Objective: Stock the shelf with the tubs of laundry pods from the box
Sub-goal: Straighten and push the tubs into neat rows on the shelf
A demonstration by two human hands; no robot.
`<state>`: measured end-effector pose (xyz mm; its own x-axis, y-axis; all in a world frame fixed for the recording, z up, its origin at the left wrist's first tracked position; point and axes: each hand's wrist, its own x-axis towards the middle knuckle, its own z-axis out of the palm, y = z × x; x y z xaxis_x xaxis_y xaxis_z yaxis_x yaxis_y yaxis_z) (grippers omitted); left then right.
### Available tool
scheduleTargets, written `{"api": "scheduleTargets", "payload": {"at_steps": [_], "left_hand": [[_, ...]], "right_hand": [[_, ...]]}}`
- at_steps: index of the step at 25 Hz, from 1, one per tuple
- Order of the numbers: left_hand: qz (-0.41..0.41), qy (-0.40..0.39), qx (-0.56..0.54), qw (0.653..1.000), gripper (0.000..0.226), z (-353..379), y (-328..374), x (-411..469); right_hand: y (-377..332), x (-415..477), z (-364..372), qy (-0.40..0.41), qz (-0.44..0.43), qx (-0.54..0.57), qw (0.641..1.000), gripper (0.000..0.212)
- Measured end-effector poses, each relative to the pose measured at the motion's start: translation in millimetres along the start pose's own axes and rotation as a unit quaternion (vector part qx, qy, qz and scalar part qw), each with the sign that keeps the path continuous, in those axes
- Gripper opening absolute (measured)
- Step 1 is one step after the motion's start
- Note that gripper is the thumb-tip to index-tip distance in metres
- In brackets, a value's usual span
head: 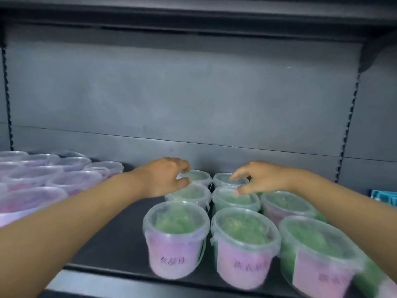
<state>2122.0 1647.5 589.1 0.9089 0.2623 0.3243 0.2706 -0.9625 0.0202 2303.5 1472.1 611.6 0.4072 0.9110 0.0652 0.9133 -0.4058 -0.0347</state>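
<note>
Several clear tubs of green laundry pods with pink labels stand in rows on the dark shelf (107, 233), right of centre. My left hand (165, 179) reaches to the back row, fingers and thumb curled round the near rim of the back-left tub (198, 175). My right hand (260, 179) hovers over the back-right tub (225, 180) with fingers loosely spread on its lid and the thumb by the tub in front (234, 201). Two front tubs (176, 239) (242, 246) stand near the shelf edge. The box is out of view.
A group of lidded tubs with purple contents (32, 179) fills the left of the shelf. A teal item (384, 196) shows at the right edge. The shelf above (193, 14) overhangs. A bare strip of shelf runs between the two groups of tubs.
</note>
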Motion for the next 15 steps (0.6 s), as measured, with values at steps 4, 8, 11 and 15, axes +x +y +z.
{"api": "scheduleTargets", "payload": {"at_steps": [4,8,11,15], "left_hand": [[0.022,-0.086,0.024,0.996,0.048,29.9,3.2,32.5],[-0.004,-0.168,0.028,0.985,0.051,44.3,8.0,45.9],[-0.006,-0.183,0.006,0.983,0.051,38.3,5.7,46.6],[-0.014,-0.241,-0.059,0.969,0.048,22.2,-2.9,44.3]], "right_hand": [[21.9,22.9,18.8,-0.1,-0.036,0.053,0.993,0.056],[29.0,26.2,31.8,-0.114,-0.052,0.031,0.992,0.065],[25.0,20.1,33.0,-0.091,-0.055,-0.017,0.994,0.067],[9.6,21.3,37.3,-0.075,-0.042,-0.022,0.996,0.062]]}}
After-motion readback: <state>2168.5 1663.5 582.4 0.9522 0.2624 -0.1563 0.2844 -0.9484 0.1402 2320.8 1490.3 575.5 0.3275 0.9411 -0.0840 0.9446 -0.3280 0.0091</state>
